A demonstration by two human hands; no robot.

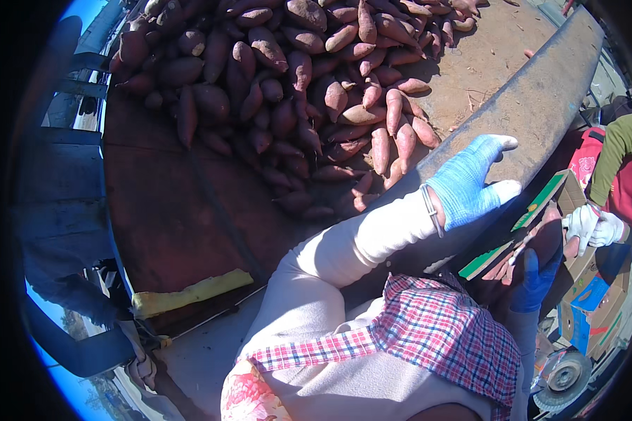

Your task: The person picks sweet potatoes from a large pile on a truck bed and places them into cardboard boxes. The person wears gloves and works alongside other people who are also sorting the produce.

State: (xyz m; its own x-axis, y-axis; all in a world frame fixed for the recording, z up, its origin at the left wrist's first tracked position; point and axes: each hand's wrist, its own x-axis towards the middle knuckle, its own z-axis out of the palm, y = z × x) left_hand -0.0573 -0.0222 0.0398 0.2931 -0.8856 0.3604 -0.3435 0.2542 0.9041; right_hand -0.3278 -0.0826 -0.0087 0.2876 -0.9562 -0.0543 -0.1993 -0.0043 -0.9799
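Observation:
My left hand (pixel 466 184), in a light blue knitted glove with white fingertips, is stretched over the dark padded rim (pixel 537 100) of the sorting surface. Its fingers and thumb are apart and nothing is in it. At the right, in shade, my right hand (pixel 534 281) in a blue glove grips a large sweet potato (pixel 547 239). That hand is beside a cardboard box (pixel 540 202) with green edges, and more sweet potatoes (pixel 500 271) show inside. A big heap of sweet potatoes (pixel 295 94) lies beyond the rim.
A co-worker's white-gloved hands (pixel 592 226) are at the box's far side. Below stand a blue-and-brown carton (pixel 590 310) and a small wheel (pixel 563 373). Dark red sheeting (pixel 179 210) covers the left of the surface, with a yellow strip (pixel 192 294) along its near edge.

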